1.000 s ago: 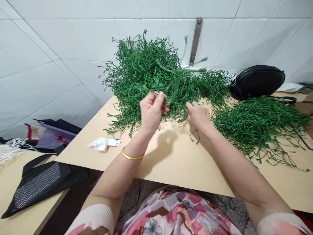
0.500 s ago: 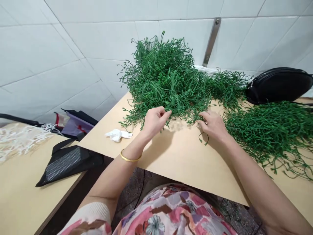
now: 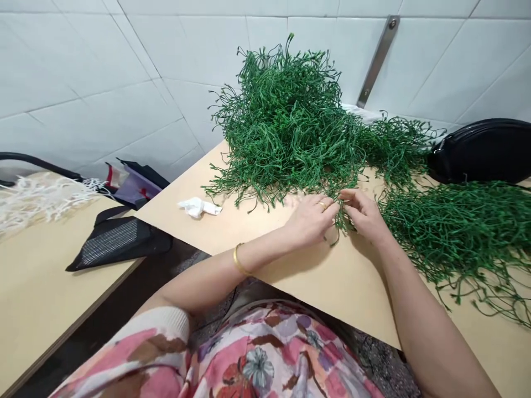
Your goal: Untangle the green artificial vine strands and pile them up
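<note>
In the head view, a tall tangled heap of thin green strings with knobby ends (image 3: 286, 127) stands on the board-topped table against the wall. At its front edge my hands are close together over a small bunch of green strings (image 3: 341, 218). My left hand (image 3: 311, 220), palm down with a ring, has its fingers pressed together on the left side of the bunch. My right hand (image 3: 365, 217) is curled, its thumb and fingers closed around the strings from the right. Loose ends hang below the fingertips. The fingertips partly hide the exact grip.
A second spread of green strings (image 3: 460, 232) lies to the right, with a black pouch (image 3: 481, 152) behind it. Crumpled white tissue (image 3: 199, 208) sits on the left. Another table (image 3: 50, 276) holds white strings (image 3: 50, 202) and a black mesh bag (image 3: 110, 237). A metal bracket (image 3: 378, 61) is on the tiled wall.
My left hand has moved right from the heap's front edge to meet my right hand at the small bunch. My right hand stays about where it was. The view has shifted slightly.
</note>
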Demonstrator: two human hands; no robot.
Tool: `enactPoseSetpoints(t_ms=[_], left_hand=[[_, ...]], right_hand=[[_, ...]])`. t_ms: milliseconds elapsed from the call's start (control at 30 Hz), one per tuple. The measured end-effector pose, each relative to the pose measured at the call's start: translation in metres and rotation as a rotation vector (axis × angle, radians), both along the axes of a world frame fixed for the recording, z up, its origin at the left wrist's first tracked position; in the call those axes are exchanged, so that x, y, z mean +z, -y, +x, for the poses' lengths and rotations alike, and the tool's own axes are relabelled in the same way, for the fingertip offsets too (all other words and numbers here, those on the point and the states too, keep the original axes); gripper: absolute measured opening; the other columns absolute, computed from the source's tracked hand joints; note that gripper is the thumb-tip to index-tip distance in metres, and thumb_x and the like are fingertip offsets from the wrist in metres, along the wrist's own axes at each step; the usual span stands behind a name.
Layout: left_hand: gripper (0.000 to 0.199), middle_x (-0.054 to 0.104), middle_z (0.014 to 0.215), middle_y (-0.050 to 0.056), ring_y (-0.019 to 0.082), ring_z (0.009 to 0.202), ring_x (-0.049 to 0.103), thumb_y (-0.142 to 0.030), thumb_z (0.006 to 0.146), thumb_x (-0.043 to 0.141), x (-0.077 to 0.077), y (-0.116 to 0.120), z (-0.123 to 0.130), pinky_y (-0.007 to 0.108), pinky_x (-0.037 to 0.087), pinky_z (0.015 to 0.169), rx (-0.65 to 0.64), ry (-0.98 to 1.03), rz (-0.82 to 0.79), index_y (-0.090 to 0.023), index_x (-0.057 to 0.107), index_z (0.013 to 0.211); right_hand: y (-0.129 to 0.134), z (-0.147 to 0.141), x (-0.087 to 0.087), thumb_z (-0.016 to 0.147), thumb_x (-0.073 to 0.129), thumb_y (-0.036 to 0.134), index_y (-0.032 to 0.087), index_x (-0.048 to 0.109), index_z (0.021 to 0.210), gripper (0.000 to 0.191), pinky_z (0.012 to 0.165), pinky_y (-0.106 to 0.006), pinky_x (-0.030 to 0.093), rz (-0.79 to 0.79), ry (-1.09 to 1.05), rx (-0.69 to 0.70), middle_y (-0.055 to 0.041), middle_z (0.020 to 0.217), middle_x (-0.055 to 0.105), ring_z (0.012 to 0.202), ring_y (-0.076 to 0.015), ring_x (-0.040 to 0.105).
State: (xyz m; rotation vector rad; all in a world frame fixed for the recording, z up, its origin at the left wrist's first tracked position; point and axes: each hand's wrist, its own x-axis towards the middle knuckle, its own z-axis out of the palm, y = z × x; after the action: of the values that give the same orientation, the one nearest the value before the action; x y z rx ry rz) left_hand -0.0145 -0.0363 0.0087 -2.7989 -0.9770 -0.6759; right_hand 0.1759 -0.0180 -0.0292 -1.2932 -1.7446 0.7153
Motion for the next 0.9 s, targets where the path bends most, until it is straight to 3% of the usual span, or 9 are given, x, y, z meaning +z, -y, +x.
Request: enactPoseSetpoints(t_ms=[67,133,300,467,567,700,900], left_hand=[[0.03,0.059,0.117,0.015,0.024,0.109,0.051,-0.017,0.089,0.037,-0.013,-0.012,0.011,0.037,0.041,0.091,0.099,-0.097,-0.034,-0.01,0.054,0.112],[0.032,0.06,0.112,0.015,0.026,0.107,0.051,-0.016,0.089,0.034,-0.02,-0.022,0.012,0.039,0.041,0.088,0.181,-0.176,-0.061,-0.01,0.055,0.114],[0.028,0.062,0.084,0.01,0.02,0.081,0.051,-0.015,0.088,0.035,-0.016,-0.037,-0.008,0.035,0.04,0.078,0.139,-0.242,-0.134,-0.014,0.063,0.088],[0.025,0.059,0.074,0.006,0.016,0.071,0.046,-0.013,0.085,0.037,-0.005,-0.047,-0.026,0.031,0.039,0.075,0.205,-0.08,-0.156,-0.015,0.059,0.074],[0.023,0.057,0.073,0.005,0.016,0.072,0.045,-0.014,0.085,0.038,0.004,-0.049,-0.026,0.03,0.039,0.072,0.208,0.018,-0.159,-0.016,0.057,0.071],[0.023,0.056,0.076,0.006,0.017,0.079,0.047,-0.019,0.087,0.038,0.032,-0.055,-0.012,0.03,0.04,0.07,0.183,0.097,-0.057,-0.017,0.056,0.073],[0.019,0.055,0.089,0.008,0.023,0.104,0.046,-0.019,0.09,0.039,0.112,-0.088,0.024,0.031,0.043,0.069,0.252,0.148,0.225,-0.018,0.058,0.088]], right_hand=[[-0.004,0.004,-0.006,0.076,0.04,0.013,0.017,0.054,0.116,0.043,0.082,-0.037,0.047,0.043,0.103,0.009,-0.0107,0.111,0.062,0.09,-0.0192,0.059],[-0.007,0.005,-0.011,0.073,0.037,0.008,0.013,0.055,0.12,0.051,0.087,-0.04,0.044,0.118,0.292,-0.005,-0.013,0.113,0.062,0.094,-0.0216,0.056],[-0.006,-0.002,-0.011,0.075,0.036,0.007,0.019,0.058,0.124,0.055,0.081,-0.041,0.04,0.223,0.708,-0.088,-0.0113,0.103,0.063,0.089,-0.026,0.048],[-0.006,-0.004,-0.011,0.08,0.037,0.012,0.021,0.061,0.118,0.045,0.075,-0.038,0.039,0.254,0.688,-0.169,-0.0109,0.092,0.06,0.085,-0.0251,0.047],[-0.007,-0.002,-0.014,0.083,0.038,0.017,0.016,0.054,0.126,0.046,0.077,-0.037,0.04,0.277,0.605,-0.194,-0.011,0.092,0.06,0.085,-0.0242,0.049],[-0.006,-0.001,-0.017,0.082,0.039,0.019,0.014,0.051,0.129,0.048,0.08,-0.039,0.04,0.28,0.636,-0.274,-0.0132,0.099,0.059,0.09,-0.0257,0.05],[-0.007,-0.004,-0.019,0.084,0.037,0.022,0.013,0.057,0.12,0.042,0.076,-0.037,0.039,0.319,0.657,-0.33,-0.0133,0.095,0.058,0.087,-0.0257,0.051]])
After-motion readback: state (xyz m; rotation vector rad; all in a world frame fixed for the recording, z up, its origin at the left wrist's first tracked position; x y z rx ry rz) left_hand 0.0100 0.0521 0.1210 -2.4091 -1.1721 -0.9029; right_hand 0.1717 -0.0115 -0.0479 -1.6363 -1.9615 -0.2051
